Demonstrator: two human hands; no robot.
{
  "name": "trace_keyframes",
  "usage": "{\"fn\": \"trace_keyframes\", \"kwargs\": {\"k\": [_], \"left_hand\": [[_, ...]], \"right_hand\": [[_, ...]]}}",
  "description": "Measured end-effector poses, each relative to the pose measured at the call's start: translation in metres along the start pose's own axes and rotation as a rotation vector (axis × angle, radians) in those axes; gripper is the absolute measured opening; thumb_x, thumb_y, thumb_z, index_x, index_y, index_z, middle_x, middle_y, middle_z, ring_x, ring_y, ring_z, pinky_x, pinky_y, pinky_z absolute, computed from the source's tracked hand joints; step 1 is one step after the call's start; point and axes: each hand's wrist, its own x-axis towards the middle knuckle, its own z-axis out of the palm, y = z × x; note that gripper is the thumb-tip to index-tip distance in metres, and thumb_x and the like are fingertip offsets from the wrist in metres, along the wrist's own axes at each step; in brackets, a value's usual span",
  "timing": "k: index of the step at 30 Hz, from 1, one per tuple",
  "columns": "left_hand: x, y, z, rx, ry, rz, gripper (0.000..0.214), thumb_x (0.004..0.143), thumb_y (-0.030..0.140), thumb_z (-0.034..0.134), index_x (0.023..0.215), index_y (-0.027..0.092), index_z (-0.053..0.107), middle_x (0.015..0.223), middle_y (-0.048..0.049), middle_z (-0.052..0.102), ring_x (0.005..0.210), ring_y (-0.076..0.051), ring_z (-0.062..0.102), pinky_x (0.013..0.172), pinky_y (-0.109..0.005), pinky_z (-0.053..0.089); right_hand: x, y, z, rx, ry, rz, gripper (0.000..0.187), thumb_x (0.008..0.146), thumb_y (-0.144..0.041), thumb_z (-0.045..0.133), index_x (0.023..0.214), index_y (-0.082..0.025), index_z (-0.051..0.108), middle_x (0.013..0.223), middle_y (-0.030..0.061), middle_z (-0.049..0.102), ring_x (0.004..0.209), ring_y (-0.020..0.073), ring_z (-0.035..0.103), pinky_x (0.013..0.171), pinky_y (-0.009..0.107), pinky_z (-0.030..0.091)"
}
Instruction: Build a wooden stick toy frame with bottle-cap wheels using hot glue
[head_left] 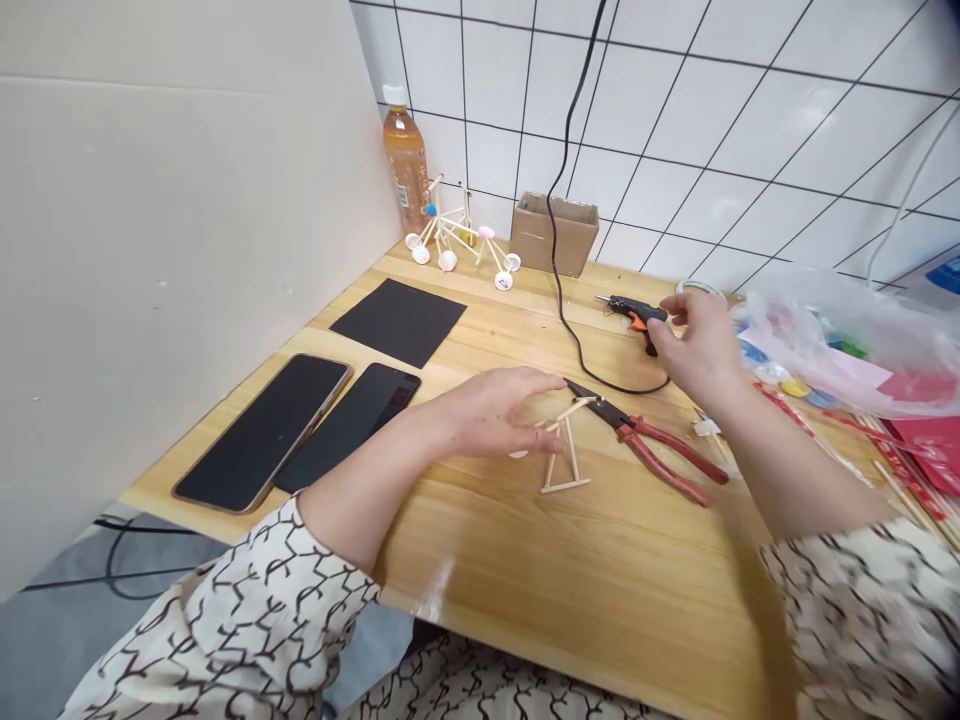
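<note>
My left hand (499,412) is curved around a small frame of thin wooden sticks (574,455), its thumb against the upper part. The frame's base stick is at the table surface, and part of its left side is hidden behind my fingers. My right hand (703,345) is at the rear end of a black glue gun (626,308) with an orange trigger, thumb and fingers apart at its back. The gun's nozzle points left. Between my hands lie pliers (660,450) with red handles, their jaws close to the stick frame.
Two phones (262,430) and a black square sheet (401,320) lie at left. Behind them stand a drink bottle (405,160), a stick model with white wheels (448,260) and a cardboard box (551,235). A black cord (559,270) hangs down; a plastic bag (847,310) lies right.
</note>
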Motion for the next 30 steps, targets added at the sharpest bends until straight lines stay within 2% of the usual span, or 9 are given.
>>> {"fn": "trace_keyframes", "kwargs": {"k": [2, 3, 6, 9, 11, 16, 22, 30], "left_hand": [[0.000, 0.000, 0.000, -0.037, 0.035, -0.028, 0.057, 0.077, 0.045, 0.061, 0.124, 0.014, 0.051, 0.129, -0.0120, 0.054, 0.119, -0.022, 0.049, 0.097, -0.033, 0.038], [0.000, -0.001, 0.001, -0.050, 0.055, -0.034, 0.053, 0.079, 0.044, 0.058, 0.121, 0.013, 0.052, 0.126, -0.0119, 0.056, 0.115, -0.022, 0.051, 0.094, -0.032, 0.040], [0.002, -0.003, 0.005, -0.072, 0.105, -0.025, 0.040, 0.084, 0.043, 0.050, 0.109, 0.014, 0.060, 0.110, -0.0095, 0.064, 0.100, -0.020, 0.059, 0.081, -0.029, 0.045], [0.005, -0.006, 0.011, -0.100, 0.115, 0.003, 0.033, 0.085, 0.041, 0.046, 0.096, 0.014, 0.063, 0.093, -0.0054, 0.067, 0.086, -0.018, 0.060, 0.071, -0.027, 0.045], [0.006, -0.007, 0.013, -0.122, 0.111, 0.016, 0.032, 0.085, 0.040, 0.046, 0.092, 0.014, 0.063, 0.085, -0.0038, 0.066, 0.081, -0.017, 0.060, 0.068, -0.025, 0.044], [0.006, -0.007, 0.015, -0.152, 0.107, 0.018, 0.031, 0.085, 0.039, 0.047, 0.088, 0.013, 0.063, 0.082, -0.0030, 0.065, 0.078, -0.016, 0.058, 0.066, -0.024, 0.044], [0.006, -0.006, 0.015, -0.167, 0.098, 0.004, 0.030, 0.085, 0.038, 0.046, 0.090, 0.014, 0.063, 0.080, -0.0021, 0.064, 0.079, -0.016, 0.059, 0.067, -0.024, 0.044], [0.008, -0.005, 0.018, -0.191, 0.056, -0.009, 0.031, 0.085, 0.038, 0.046, 0.089, 0.014, 0.064, 0.079, -0.0018, 0.065, 0.079, -0.016, 0.058, 0.068, -0.024, 0.044]], "right_hand": [[-0.047, -0.003, -0.020, 0.140, 0.119, -0.354, 0.014, 0.081, -0.021, 0.054, 0.094, -0.021, 0.056, 0.090, 0.0064, 0.058, 0.090, 0.0229, 0.054, 0.080, 0.039, 0.043], [-0.072, -0.003, -0.027, 0.188, 0.118, -0.483, 0.011, 0.081, -0.019, 0.054, 0.092, -0.022, 0.055, 0.087, 0.0058, 0.057, 0.085, 0.0222, 0.054, 0.078, 0.039, 0.043], [-0.143, 0.000, -0.033, 0.242, -0.098, -0.725, 0.021, 0.081, -0.010, 0.051, 0.099, -0.021, 0.054, 0.090, 0.0080, 0.057, 0.083, 0.0220, 0.053, 0.071, 0.038, 0.044], [-0.181, 0.004, -0.021, 0.211, -0.250, -0.836, 0.027, 0.081, -0.004, 0.046, 0.105, -0.015, 0.053, 0.085, 0.0095, 0.057, 0.073, 0.0202, 0.051, 0.063, 0.036, 0.043], [-0.188, 0.005, -0.010, 0.173, -0.275, -0.839, 0.028, 0.080, -0.003, 0.043, 0.103, -0.014, 0.054, 0.080, 0.0094, 0.057, 0.070, 0.0199, 0.050, 0.060, 0.035, 0.042], [-0.184, 0.004, 0.006, 0.071, -0.290, -0.816, 0.032, 0.079, -0.004, 0.041, 0.107, -0.011, 0.056, 0.077, 0.0093, 0.057, 0.071, 0.0212, 0.051, 0.062, 0.036, 0.044], [-0.182, 0.003, 0.010, 0.068, -0.297, -0.797, 0.030, 0.083, -0.006, 0.039, 0.107, -0.008, 0.056, 0.078, 0.0101, 0.057, 0.071, 0.0214, 0.052, 0.062, 0.036, 0.044], [-0.181, 0.004, 0.013, 0.079, -0.327, -0.780, 0.032, 0.084, -0.007, 0.040, 0.114, -0.011, 0.051, 0.083, 0.0105, 0.057, 0.075, 0.0216, 0.050, 0.066, 0.037, 0.044]]}}
